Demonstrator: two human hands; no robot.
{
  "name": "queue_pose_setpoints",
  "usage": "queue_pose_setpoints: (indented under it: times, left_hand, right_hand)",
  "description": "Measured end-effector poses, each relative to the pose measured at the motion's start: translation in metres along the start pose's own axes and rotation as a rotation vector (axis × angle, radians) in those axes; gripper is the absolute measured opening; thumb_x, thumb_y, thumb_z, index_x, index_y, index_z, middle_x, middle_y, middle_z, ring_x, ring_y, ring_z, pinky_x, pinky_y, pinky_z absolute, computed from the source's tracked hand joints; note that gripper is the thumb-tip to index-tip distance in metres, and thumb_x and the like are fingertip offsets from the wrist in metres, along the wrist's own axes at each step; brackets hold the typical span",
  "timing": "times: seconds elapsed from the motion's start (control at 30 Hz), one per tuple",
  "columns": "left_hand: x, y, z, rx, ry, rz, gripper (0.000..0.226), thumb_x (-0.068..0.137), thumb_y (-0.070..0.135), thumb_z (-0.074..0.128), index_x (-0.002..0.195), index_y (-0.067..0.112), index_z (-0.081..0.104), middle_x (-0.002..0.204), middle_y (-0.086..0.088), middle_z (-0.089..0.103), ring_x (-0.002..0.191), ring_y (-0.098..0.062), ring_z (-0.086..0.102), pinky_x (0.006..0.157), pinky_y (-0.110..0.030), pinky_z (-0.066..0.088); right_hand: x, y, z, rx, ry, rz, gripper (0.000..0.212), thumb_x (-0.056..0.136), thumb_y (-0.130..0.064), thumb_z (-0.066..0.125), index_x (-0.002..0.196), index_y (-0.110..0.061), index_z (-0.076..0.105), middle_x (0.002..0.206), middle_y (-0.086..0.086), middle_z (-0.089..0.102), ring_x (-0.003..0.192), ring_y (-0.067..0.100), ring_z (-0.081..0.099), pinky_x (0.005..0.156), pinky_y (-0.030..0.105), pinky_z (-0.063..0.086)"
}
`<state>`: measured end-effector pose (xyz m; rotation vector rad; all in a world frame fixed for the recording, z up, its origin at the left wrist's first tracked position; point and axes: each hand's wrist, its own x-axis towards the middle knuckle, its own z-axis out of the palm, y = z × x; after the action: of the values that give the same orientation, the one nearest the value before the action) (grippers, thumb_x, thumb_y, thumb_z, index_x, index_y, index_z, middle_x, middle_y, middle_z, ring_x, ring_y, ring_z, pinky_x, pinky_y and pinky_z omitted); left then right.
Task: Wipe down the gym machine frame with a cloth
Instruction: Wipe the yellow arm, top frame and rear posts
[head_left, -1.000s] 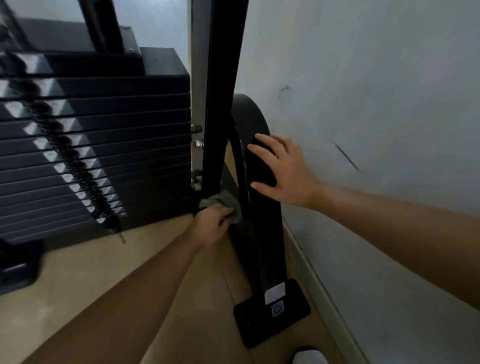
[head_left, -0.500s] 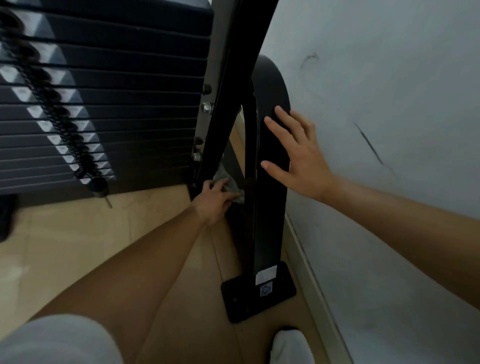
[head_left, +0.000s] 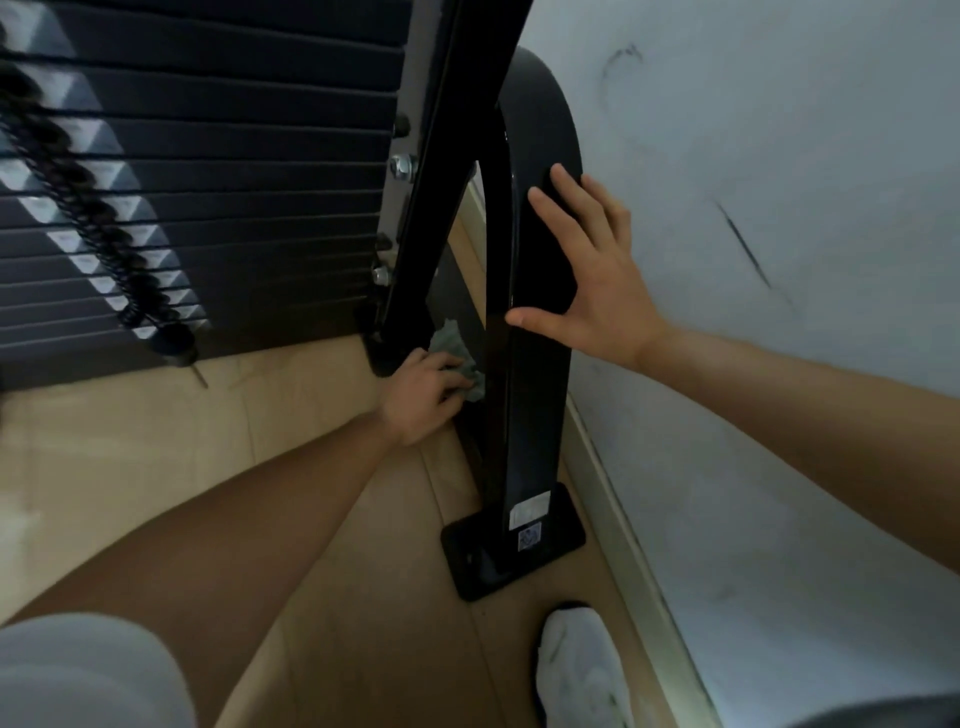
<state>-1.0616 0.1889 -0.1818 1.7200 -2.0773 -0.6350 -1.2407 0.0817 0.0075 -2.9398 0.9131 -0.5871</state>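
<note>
I count two bare hands, left hand (head_left: 423, 392) and right hand (head_left: 597, 280); one crumpled grey-green cloth (head_left: 454, 345); one glossy black metal machine frame (head_left: 530, 415); two silver hex bolts (head_left: 401, 167); one black coiled cord (head_left: 88, 208); one white shoe (head_left: 579, 670); dark weight plates (head_left: 234, 208) too blurred to count.

A pale wall (head_left: 779, 130) fills the right side of the frame, with a long dark scuff (head_left: 745, 249) and a fainter smudge (head_left: 621, 57) above it. A light baseboard (head_left: 623, 519) runs along its foot, meeting the tan tiled floor (head_left: 311, 415). A white shoe (head_left: 579, 670) stands at bottom centre. At upper left, a black coiled cord (head_left: 88, 208) hangs across stacked dark weight plates (head_left: 234, 156).
</note>
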Motion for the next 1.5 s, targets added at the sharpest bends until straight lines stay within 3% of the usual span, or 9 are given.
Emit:
queue_pose_setpoints:
  times: [0.13,0.27,0.43,0.6,0.73,1.0,1.13,1.3,1.5]
  left_hand:
    - [-0.015,0.007,-0.002,0.000,-0.028,0.088,0.030,0.102,0.026,0.056,0.128,0.022,0.070,0.144,-0.002,0.055,0.120,-0.028,0.047,0.102,-0.031,0.036]
    - [-0.005,-0.007,-0.009,0.074,-0.043,0.134,0.035,0.103,0.030,0.053,0.138,0.026,0.061,0.153,-0.002,0.048,0.133,-0.026,0.042,0.106,-0.031,0.032]
    - [0.029,-0.029,-0.024,0.136,-0.063,-0.005,0.047,0.103,0.041,0.050,0.149,0.033,0.047,0.163,-0.001,0.033,0.145,-0.027,0.028,0.115,-0.035,0.028]
    - [0.021,-0.032,-0.016,0.217,-0.184,-0.034,0.074,0.095,0.064,0.046,0.159,0.038,0.018,0.170,-0.001,0.005,0.156,-0.030,0.002,0.122,-0.048,0.022]
    - [-0.005,-0.021,-0.005,0.352,-0.185,0.114,0.083,0.090,0.070,0.044,0.160,0.038,0.012,0.170,-0.006,0.007,0.154,-0.033,0.009,0.116,-0.047,0.032]
    - [-0.029,-0.023,-0.001,0.350,-0.176,0.333,0.077,0.092,0.057,0.052,0.159,0.033,0.024,0.167,-0.008,0.020,0.151,-0.030,0.024,0.116,-0.042,0.036]
    - [-0.006,-0.029,-0.007,0.309,-0.130,0.238,0.076,0.089,0.059,0.053,0.156,0.033,0.032,0.166,-0.004,0.025,0.150,-0.029,0.026,0.115,-0.044,0.035]
    - [0.025,-0.041,-0.012,0.285,-0.147,0.021,0.082,0.086,0.067,0.049,0.158,0.039,0.021,0.170,0.001,0.012,0.156,-0.024,0.008,0.120,-0.048,0.027]
    - [0.037,-0.033,-0.018,0.252,-0.281,-0.049,0.090,0.088,0.054,0.061,0.160,0.039,0.011,0.171,0.002,0.000,0.157,-0.026,-0.005,0.125,-0.051,0.020]
  right_hand:
    - [-0.001,-0.002,0.000,-0.001,-0.007,0.017,0.101,0.081,-0.070,0.069,0.157,-0.015,0.031,0.166,0.011,0.018,0.147,0.032,0.020,0.120,0.021,0.008]
    - [-0.004,-0.005,-0.001,0.052,-0.012,0.001,0.097,0.086,-0.062,0.070,0.157,-0.011,0.028,0.166,0.016,0.015,0.148,0.013,0.017,0.118,0.021,0.014]
    - [-0.003,-0.004,-0.004,0.043,-0.018,0.001,0.098,0.085,-0.061,0.071,0.157,-0.010,0.029,0.165,0.017,0.016,0.149,0.025,0.023,0.118,0.037,0.026]
    - [-0.004,-0.003,-0.001,0.043,-0.031,0.017,0.099,0.085,-0.065,0.068,0.159,-0.014,0.025,0.166,0.014,0.012,0.150,0.021,0.018,0.119,0.033,0.020]
    - [-0.004,-0.002,0.001,0.034,-0.034,0.012,0.099,0.086,-0.066,0.066,0.159,-0.013,0.024,0.167,0.014,0.011,0.149,0.011,0.010,0.119,0.022,0.012]
    - [-0.004,0.002,0.001,0.053,-0.023,0.002,0.099,0.086,-0.064,0.068,0.159,-0.014,0.024,0.166,0.016,0.011,0.152,0.015,0.010,0.121,0.033,0.018]
    - [-0.003,-0.001,0.001,0.068,-0.015,-0.003,0.098,0.087,-0.063,0.068,0.158,-0.011,0.026,0.165,0.018,0.012,0.152,0.017,0.013,0.121,0.039,0.022]
    - [-0.004,-0.002,-0.001,0.078,-0.043,0.016,0.099,0.087,-0.063,0.067,0.158,-0.009,0.025,0.166,0.018,0.011,0.152,0.017,0.010,0.122,0.039,0.021]
    - [-0.004,-0.005,0.000,0.084,-0.061,0.028,0.099,0.086,-0.062,0.068,0.159,-0.012,0.023,0.166,0.017,0.010,0.153,0.022,0.013,0.122,0.050,0.025]
